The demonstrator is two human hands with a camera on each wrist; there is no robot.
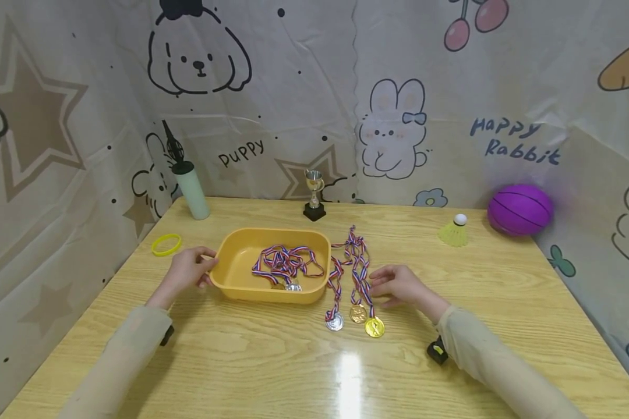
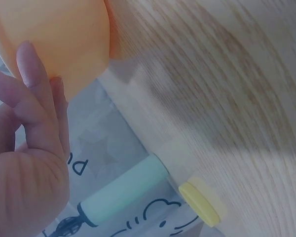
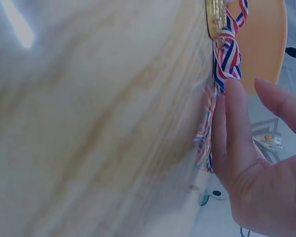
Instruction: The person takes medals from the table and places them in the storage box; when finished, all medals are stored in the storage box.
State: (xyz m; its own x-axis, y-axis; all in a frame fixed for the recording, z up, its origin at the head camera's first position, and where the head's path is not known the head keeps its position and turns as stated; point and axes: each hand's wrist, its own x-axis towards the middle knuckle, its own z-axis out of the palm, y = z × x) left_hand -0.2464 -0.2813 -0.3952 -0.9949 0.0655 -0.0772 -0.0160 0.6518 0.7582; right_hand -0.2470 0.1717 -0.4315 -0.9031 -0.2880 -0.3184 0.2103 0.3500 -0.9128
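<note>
Medals (image 1: 358,313) lie on the tabletop (image 1: 262,361), right of the yellow basin (image 1: 264,295). Reaching seems the step: right hand (image 1: 398,285), fingers relaxed, beside the ribbons (image 3: 232,59); left hand (image 1: 186,270), fingers loose, against the basin. Lifting would call for pinching.

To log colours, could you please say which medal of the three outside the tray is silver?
The silver medal is nearest the tray; the copper-coloured medal and gold medal lie further right in the head view.
</note>
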